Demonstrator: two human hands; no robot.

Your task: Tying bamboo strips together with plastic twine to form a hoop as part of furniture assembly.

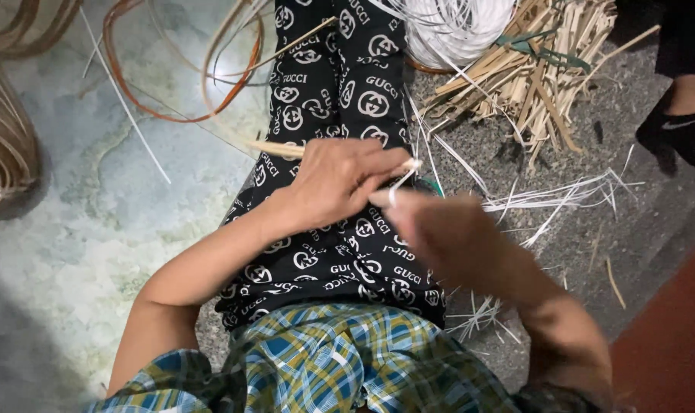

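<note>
My left hand point(336, 182) is closed around a thin pale bamboo stick point(275, 147) that pokes out to the left above my lap. My right hand point(439, 229), blurred by motion, pinches a white flat strip point(403, 178) right at the stick's near end, touching the left hand's fingertips. Both hands hover over my legs in black patterned trousers point(340, 92).
A bundle of white strips point(454, 27) and a pile of split bamboo pieces point(531, 69) lie ahead on the grey floor. Loose white strips point(561, 195) scatter to the right. Coiled cane loops point(171, 69) sit at left. Another person's black-socked foot point(680, 134) stands far right.
</note>
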